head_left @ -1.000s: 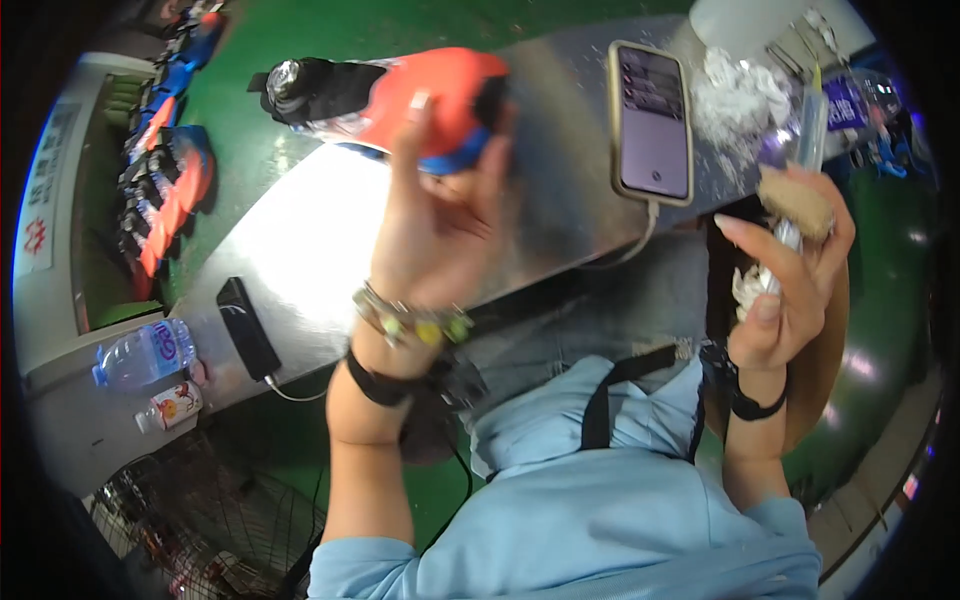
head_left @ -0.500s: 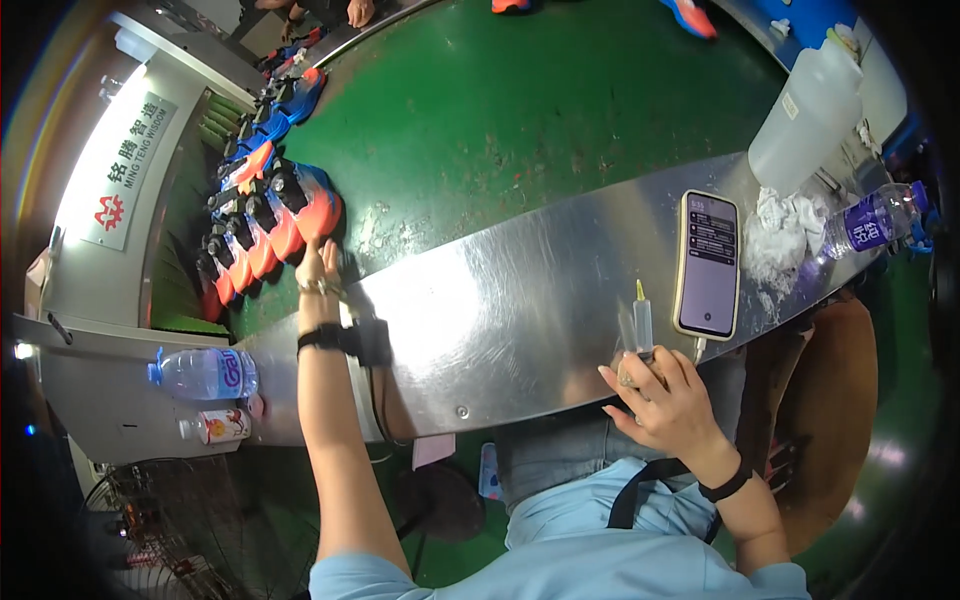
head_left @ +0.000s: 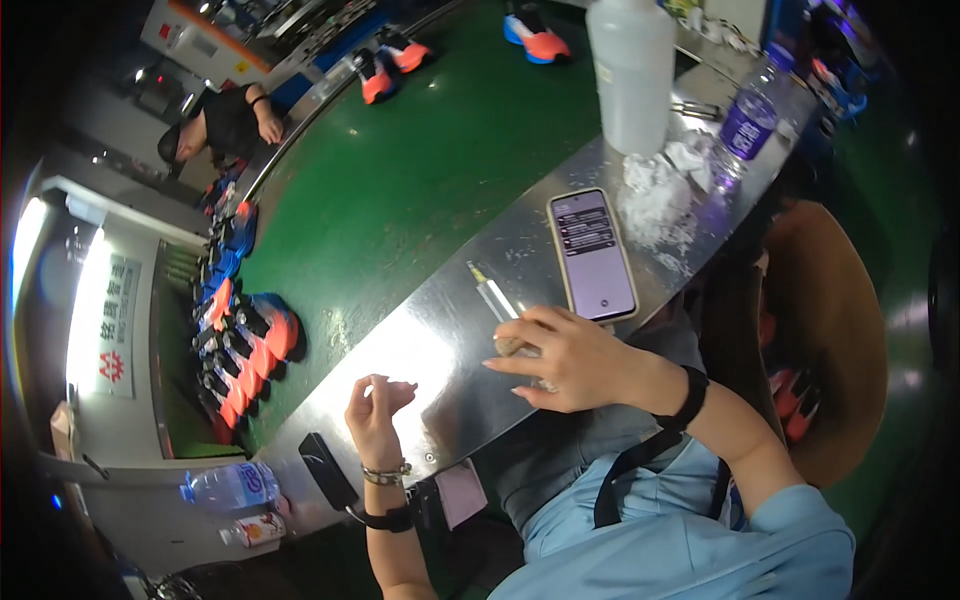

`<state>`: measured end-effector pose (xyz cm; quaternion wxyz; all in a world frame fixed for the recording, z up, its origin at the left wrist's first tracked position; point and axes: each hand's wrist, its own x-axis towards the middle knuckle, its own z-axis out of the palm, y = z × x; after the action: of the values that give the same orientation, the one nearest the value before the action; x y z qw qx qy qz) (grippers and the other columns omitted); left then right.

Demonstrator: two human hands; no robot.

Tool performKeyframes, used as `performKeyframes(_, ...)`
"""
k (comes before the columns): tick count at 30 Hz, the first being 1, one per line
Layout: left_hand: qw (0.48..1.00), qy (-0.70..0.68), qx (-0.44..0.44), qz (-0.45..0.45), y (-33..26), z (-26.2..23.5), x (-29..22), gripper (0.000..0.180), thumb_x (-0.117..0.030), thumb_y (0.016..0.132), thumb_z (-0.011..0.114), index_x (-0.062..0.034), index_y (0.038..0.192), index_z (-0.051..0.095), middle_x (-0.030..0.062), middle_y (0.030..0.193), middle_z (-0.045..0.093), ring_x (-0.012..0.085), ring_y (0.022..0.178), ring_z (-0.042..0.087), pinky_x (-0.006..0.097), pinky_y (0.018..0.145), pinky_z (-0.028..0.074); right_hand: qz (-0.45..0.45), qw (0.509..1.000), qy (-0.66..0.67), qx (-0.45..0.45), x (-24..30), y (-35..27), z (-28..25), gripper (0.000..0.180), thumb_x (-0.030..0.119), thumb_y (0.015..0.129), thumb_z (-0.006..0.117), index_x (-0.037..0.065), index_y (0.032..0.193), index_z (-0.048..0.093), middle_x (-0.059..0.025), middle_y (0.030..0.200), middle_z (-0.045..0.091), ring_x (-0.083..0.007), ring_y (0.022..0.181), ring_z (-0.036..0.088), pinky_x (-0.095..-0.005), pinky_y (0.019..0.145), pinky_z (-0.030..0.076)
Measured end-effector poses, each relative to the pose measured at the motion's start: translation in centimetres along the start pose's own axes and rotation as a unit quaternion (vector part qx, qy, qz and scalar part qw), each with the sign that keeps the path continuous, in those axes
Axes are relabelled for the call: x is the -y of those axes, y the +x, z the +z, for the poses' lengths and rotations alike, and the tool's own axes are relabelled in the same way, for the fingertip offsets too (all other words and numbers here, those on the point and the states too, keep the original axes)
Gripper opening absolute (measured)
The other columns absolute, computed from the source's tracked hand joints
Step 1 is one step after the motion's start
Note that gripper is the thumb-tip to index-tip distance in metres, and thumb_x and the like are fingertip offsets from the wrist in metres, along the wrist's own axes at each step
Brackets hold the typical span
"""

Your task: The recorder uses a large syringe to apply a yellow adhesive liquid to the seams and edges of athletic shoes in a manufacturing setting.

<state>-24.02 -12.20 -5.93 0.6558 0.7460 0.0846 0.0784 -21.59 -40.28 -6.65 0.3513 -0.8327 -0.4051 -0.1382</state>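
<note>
A: Well, start big. What lies beyond the hands?

B: Past both runs the wide green conveyor belt [head_left: 400, 190], and the curved bare-metal tabletop [head_left: 440, 340] sits under them. Beyond the right hand [head_left: 565, 355] lies a black smartphone [head_left: 592, 252], screen up.

A: And the right hand's grip?

B: Fingers curled together, clamped on a small pale lump; I can't tell what it is. The slim white pen-shaped tube [head_left: 492, 295] lies on the tabletop just beyond its fingertips, not held.

A: Which way does the tube run?

B: Its long axis slants away from the grip, yellowish tip pointing toward the belt.

A: The left hand [head_left: 378, 412]?

B: Raised, fingers loosely bent, apart, holding nothing.

A: How to handle the tube well?

B: I'd judge pinching it mid-length, along that axis, so it doesn't roll.
</note>
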Motion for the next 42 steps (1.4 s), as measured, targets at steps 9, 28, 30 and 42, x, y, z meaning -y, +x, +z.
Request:
performKeyframes(9, 0.996, 0.025, 0.081, -0.038, 4.6, 5.3, -2.1, 0.024, -0.029, 0.094, 0.043, -0.0064, 0.088, 0.051, 0.0062, 0.079, 0.061, 0.0204, 0.079, 0.063, 0.032, 0.069, 0.052, 0.077, 0.970, 0.153, -0.175, -1.1, -4.7, -8.4, 0.039, 0.022, 0.072, 0.065, 0.009, 0.109, 0.061, -0.0123, 0.106, 0.049, -0.0257, 0.089, 0.053, -0.0341, 0.079, 0.045)
performKeyframes(28, 0.932, -0.256, 0.169, -0.194, 38.0, 44.4, 3.4, 0.045, -0.027, 0.092, 0.046, 0.0097, 0.117, 0.039, 0.0260, 0.117, 0.049, 0.0348, 0.107, 0.052, 0.040, 0.095, 0.046, 0.303, 0.885, 0.302, -0.184, -4.8, -12.0, -13.2, 0.038, 0.033, 0.079, 0.048, 0.005, 0.092, 0.069, -0.0171, 0.098, 0.054, -0.0270, 0.085, 0.058, -0.0345, 0.074, 0.047)
performKeyframes(30, 0.931, -0.272, 0.157, -0.187, 39.9, 47.8, 3.7, 0.045, -0.027, 0.092, 0.046, 0.0094, 0.117, 0.039, 0.0256, 0.117, 0.049, 0.0348, 0.107, 0.052, 0.040, 0.094, 0.046, 0.351, 0.870, 0.292, -0.186, -3.8, -10.9, -13.9, 0.038, 0.033, 0.082, 0.045, 0.005, 0.090, 0.069, -0.0173, 0.098, 0.054, -0.0268, 0.083, 0.059, -0.0342, 0.073, 0.047)
performKeyframes(42, 0.954, -0.210, 0.132, -0.171, 36.6, 31.1, 1.1, 0.042, -0.021, 0.088, 0.054, 0.0043, 0.120, 0.043, 0.0192, 0.118, 0.050, 0.0329, 0.105, 0.054, 0.041, 0.089, 0.050, 0.305, 0.853, 0.338, -0.257, -2.3, -11.9, -13.4, 0.039, 0.032, 0.079, 0.048, 0.002, 0.094, 0.067, -0.0189, 0.099, 0.054, -0.0261, 0.082, 0.059, -0.0328, 0.073, 0.047)
